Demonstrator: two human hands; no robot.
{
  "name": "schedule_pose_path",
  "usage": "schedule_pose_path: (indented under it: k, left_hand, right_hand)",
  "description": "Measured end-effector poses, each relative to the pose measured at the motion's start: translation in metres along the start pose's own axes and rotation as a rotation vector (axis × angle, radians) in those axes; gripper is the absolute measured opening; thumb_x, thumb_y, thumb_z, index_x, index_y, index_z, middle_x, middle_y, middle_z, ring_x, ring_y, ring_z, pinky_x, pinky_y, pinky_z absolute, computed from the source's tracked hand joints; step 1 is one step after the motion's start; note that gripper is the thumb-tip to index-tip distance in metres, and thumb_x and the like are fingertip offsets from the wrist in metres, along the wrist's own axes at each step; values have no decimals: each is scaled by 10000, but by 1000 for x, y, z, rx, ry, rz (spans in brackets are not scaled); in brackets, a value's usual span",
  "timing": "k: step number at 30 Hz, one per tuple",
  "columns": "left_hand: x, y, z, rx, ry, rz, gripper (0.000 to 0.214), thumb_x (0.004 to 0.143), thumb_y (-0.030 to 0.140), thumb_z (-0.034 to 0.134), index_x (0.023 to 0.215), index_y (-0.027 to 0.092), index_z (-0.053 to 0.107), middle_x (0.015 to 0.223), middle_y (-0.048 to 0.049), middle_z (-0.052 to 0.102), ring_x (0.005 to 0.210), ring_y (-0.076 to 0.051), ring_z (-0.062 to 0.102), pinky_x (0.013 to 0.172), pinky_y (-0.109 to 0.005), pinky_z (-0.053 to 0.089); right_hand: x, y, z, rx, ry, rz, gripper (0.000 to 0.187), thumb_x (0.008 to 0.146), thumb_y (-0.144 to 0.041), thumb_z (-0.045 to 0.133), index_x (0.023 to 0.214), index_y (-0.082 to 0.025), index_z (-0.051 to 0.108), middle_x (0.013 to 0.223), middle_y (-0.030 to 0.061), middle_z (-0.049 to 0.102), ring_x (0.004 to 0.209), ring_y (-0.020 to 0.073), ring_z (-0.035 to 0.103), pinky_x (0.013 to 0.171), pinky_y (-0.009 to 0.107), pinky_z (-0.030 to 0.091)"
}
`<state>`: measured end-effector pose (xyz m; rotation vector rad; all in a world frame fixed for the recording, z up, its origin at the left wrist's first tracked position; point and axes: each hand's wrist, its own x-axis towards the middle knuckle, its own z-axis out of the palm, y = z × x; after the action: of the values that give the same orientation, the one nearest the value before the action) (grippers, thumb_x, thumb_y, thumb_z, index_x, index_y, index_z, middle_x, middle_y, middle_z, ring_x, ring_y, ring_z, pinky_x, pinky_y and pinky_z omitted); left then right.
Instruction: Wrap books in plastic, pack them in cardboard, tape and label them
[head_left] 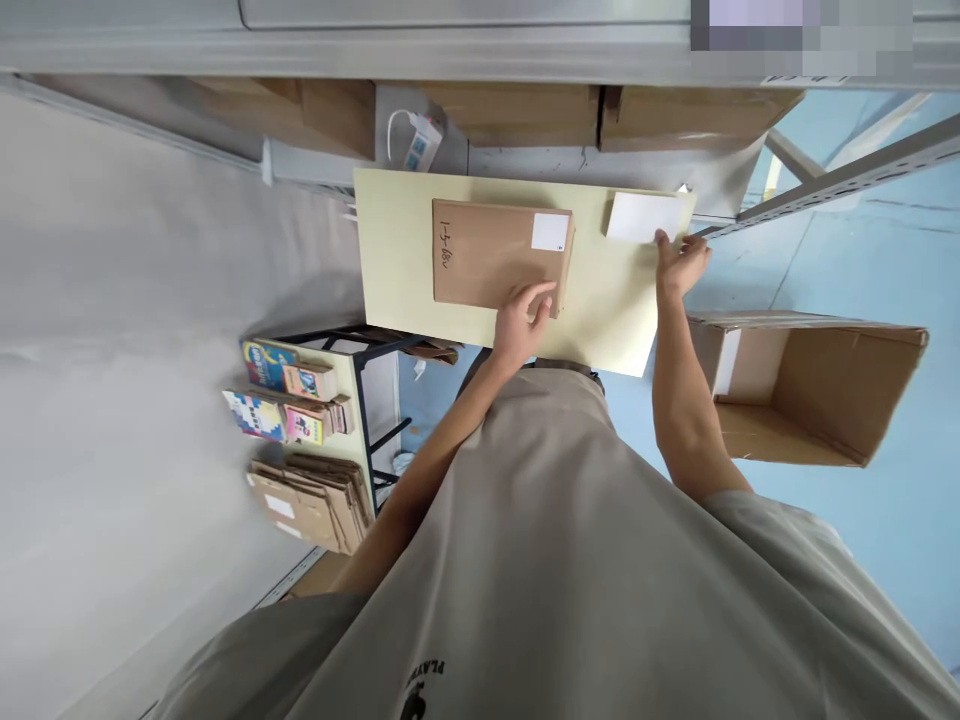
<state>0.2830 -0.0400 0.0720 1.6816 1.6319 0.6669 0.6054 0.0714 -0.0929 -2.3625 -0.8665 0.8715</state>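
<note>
A flat brown cardboard box [491,255] lies on the pale yellow board [397,230], with handwriting at its left end and a white label [550,232] at its upper right corner. My left hand [521,322] rests at the box's near right edge, fingers apart and curving over it without gripping. To the right, a stack of white paper labels [643,215] sits by the board's far right corner. My right hand [681,264] has its thumb on the stack's near edge and its fingers around the near right corner, holding it there.
Behind the board are a white power strip [424,145] and cardboard boxes [525,112] under a grey shelf beam [480,50]. An open carton [847,390] stands at right. On the left, a rack holds small packs [304,385] and folded cardboard [315,500].
</note>
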Motion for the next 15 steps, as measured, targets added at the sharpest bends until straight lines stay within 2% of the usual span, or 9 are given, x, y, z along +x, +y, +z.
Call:
schedule_pose_path:
  k: [3, 5, 8, 15]
  left_hand:
    - [-7, 9, 3, 5, -39, -35, 365, 1248, 472, 559, 1368, 267, 836, 1407, -126, 883, 1365, -295, 825, 1244, -457, 654]
    - [-7, 11, 3, 15, -36, -64, 364, 1245, 466, 562, 1361, 261, 839, 1403, -125, 886, 1358, -294, 829, 1236, -451, 655]
    - [-4, 14, 6, 14, -31, -74, 349, 1234, 450, 586, 1358, 252, 845, 1396, -127, 885, 1356, -297, 828, 1245, -446, 648]
    - [1, 24, 19, -10, -77, -89, 347, 1231, 462, 599, 1354, 252, 847, 1393, -122, 887, 1343, -292, 834, 1243, -435, 658]
  right_hand:
    - [2, 8, 8, 85, 19, -67, 374, 1098, -509, 908, 1206, -232, 682, 1366, 198, 730, 1227, 290, 643, 1264, 522, 512]
    - [4, 12, 13, 144, 24, -88, 339, 1085, -463, 916, 1125, -235, 669, 1198, 112, 757, 1085, 244, 666, 1193, 496, 566]
    - [8, 18, 20, 212, 14, -93, 281, 1067, -384, 895, 1069, -224, 665, 963, -8, 696, 936, 218, 699, 1108, 487, 629]
    - [16, 23, 18, 264, -1, -74, 269, 1080, -403, 832, 953, -234, 665, 868, -30, 650, 908, 208, 720, 1077, 454, 640]
